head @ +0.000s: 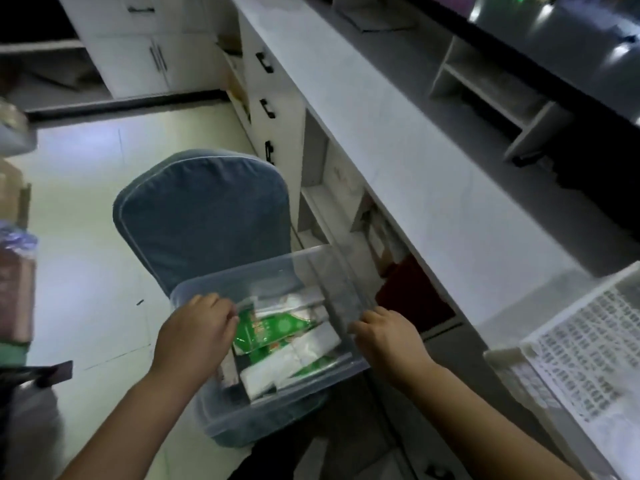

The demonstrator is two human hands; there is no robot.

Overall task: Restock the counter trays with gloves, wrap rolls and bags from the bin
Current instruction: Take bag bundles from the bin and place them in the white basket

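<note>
A clear plastic bin (311, 268) sits on a blue-covered chair (204, 216) in front of the counter. Inside it lie green printed packets (273, 329) and white folded packs (301, 355). My left hand (194, 334) grips the bin's left rim, fingers curled over the edge. My right hand (388, 336) holds the bin's right rim. A white perforated tray (585, 337) rests on the counter at the lower right, with nothing visible in it.
The long white counter (415, 161) runs diagonally on the right, with open shelves and drawers (266, 109) beneath it. A white shelf unit (495, 91) stands on the counter's far side. Bagged items (15, 289) sit at the left edge on the pale floor.
</note>
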